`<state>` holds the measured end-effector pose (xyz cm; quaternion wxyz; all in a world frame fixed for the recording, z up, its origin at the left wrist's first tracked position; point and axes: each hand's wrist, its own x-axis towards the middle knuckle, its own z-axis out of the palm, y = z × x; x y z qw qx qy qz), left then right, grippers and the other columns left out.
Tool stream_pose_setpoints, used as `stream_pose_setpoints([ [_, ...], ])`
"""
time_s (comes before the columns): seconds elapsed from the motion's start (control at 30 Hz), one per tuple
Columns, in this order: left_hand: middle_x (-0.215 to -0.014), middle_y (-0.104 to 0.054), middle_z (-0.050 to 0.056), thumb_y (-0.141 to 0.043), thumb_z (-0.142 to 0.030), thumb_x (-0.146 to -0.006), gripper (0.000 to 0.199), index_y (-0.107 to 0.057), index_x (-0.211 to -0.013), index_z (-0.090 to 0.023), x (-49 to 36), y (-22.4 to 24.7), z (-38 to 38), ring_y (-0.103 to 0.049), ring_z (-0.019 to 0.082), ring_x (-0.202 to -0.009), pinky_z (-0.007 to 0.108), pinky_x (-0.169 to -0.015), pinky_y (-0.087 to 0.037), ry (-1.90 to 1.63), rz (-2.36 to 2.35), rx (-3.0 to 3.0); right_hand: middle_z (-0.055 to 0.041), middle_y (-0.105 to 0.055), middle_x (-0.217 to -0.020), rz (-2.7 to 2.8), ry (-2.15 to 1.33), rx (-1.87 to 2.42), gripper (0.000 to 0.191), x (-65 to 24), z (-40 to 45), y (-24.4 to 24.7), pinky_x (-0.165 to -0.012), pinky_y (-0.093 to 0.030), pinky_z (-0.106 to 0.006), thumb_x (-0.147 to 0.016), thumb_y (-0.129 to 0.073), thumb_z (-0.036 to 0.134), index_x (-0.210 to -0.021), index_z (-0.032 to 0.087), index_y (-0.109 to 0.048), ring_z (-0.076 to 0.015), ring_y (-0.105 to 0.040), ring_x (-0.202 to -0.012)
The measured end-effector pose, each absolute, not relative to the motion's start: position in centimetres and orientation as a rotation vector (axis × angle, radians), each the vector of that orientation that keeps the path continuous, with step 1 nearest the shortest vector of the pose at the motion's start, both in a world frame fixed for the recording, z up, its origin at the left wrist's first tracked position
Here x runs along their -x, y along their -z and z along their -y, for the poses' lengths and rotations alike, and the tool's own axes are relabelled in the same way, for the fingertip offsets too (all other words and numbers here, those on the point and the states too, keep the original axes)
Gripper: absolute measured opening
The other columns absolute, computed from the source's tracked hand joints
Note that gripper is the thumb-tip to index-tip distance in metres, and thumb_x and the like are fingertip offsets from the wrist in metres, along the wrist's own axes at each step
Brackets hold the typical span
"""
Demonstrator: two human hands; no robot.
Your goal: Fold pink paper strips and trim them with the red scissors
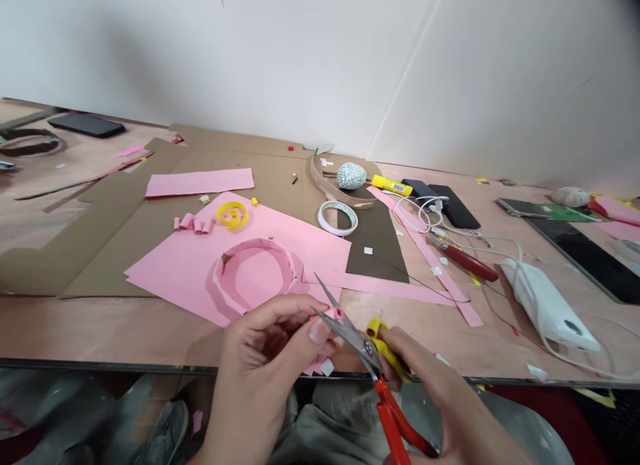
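My left hand (273, 348) is closed, pinching a small pink paper roll (339, 313) between thumb and fingers. My right hand (440, 391) grips scissors (387, 398) by their red handles. Their blades are apart and point left, with the pink roll at them. Against my right fingers is a curled yellow paper strip (395, 359); whether they hold it or it lies behind them I cannot tell. Just beyond my left hand, a pink paper ring (293, 265) stands on pink sheets (173, 271).
Pink curls (200, 225) and a yellow spiral (233, 215) lie on the sheets. Behind are a tape roll (338, 231), a patterned ball (351, 176) and a yellow glue stick (391, 185). Rightward are a red-handled cutter (469, 263), a white power bank (545, 311), cables and phones.
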<state>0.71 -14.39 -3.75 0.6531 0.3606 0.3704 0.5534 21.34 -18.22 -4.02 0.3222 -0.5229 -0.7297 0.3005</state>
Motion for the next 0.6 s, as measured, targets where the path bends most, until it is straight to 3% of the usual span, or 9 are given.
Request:
stream_pose_setpoints([
  [0.2, -0.081, -0.073, -0.003, -0.074, -0.024, -0.087, 0.005, -0.076, -0.092, -0.025, -0.8, 3.6, 14.4, -0.067, 0.008, -0.070, 0.012, -0.067, -0.055, -1.233, -0.869, -0.825, 0.0026, -0.062, -0.072, 1.867, -0.925, 1.467, 0.032, -20.6, 18.1, 2.8, -0.052, -0.047, -0.021, -0.058, -0.073, 0.016, -0.087, 0.023, -0.061, -0.0151, -0.055, -0.059],
  [0.33, -0.079, -0.071, -0.003, -0.072, -0.024, -0.089, 0.004, -0.076, -0.087, -0.024, -1.0, 3.4, 14.2, -0.065, 0.007, -0.071, 0.012, -0.069, -0.054, -1.220, -0.843, -0.842, 0.0074, -0.050, -0.061, 1.875, -1.003, 1.561, 0.026, -20.3, 18.2, 2.5, -0.046, -0.038, -0.018, -0.054, -0.067, 0.009, -0.070, 0.022, -0.051, -0.0100, -0.041, -0.052],
  [0.43, -0.077, -0.071, -0.004, -0.072, -0.024, -0.089, 0.005, -0.075, -0.085, -0.024, -1.0, 3.4, 14.1, -0.064, 0.007, -0.071, 0.012, -0.069, -0.053, -1.225, -0.838, -0.852, 0.0070, -0.049, -0.059, 1.858, -1.048, 1.592, 0.025, -20.0, 18.1, 1.9, -0.045, -0.035, -0.018, -0.056, -0.072, 0.014, -0.065, 0.022, -0.050, -0.0097, -0.038, -0.051],
  [0.6, -0.073, -0.070, -0.003, -0.075, -0.026, -0.086, 0.003, -0.075, -0.088, -0.024, -0.8, 3.8, 14.4, -0.063, 0.008, -0.066, 0.014, -0.063, -0.052, -1.218, -0.931, -0.843, 0.0076, -0.039, -0.053, 1.637, -1.272, 1.740, 0.036, -19.6, 18.3, 1.1, -0.044, -0.030, -0.018, -0.067, -0.082, 0.037, -0.061, 0.019, -0.051, -0.0080, -0.030, -0.050],
])
